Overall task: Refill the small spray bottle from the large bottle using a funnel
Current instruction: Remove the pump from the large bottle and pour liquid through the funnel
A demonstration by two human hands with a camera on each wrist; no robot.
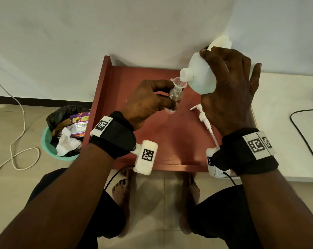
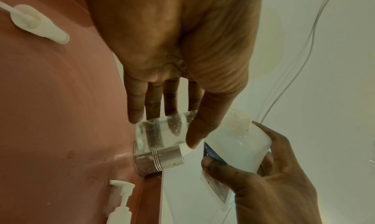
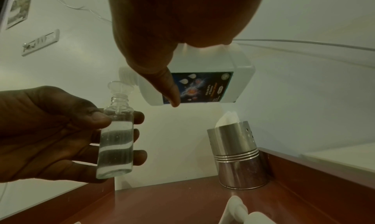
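1. Two hands work above the reddish-brown wooden tray-like surface (image 1: 170, 141): the left hand (image 1: 145, 103) curls thumb and fingers round the small clear glass spray bottle (image 3: 115, 140), held upright off the surface.
2. A small clear plastic funnel (image 1: 179, 84) sits in that bottle's neck; the bottle shows liquid to about two-thirds of its height in the right wrist view.
3. The right hand (image 1: 229, 90) grips the large translucent white plastic bottle (image 1: 200, 76), tipped so its open neck lies just over the funnel.
4. The large bottle's dark blue label (image 3: 198, 87) shows only in the wrist views; it carries droplet pictures, and its writing is too small to read.
5. The white pump dispenser head with its tube (image 1: 203, 117) lies on the surface under the right hand.
6. The wrist views show a cylindrical steel holder (image 3: 239, 156) with white paper in it, at the surface's far corner; from the head view, only the paper shows there.
7. A teal bin of wrappers and tissue (image 1: 62, 133) stands on the floor to the left.
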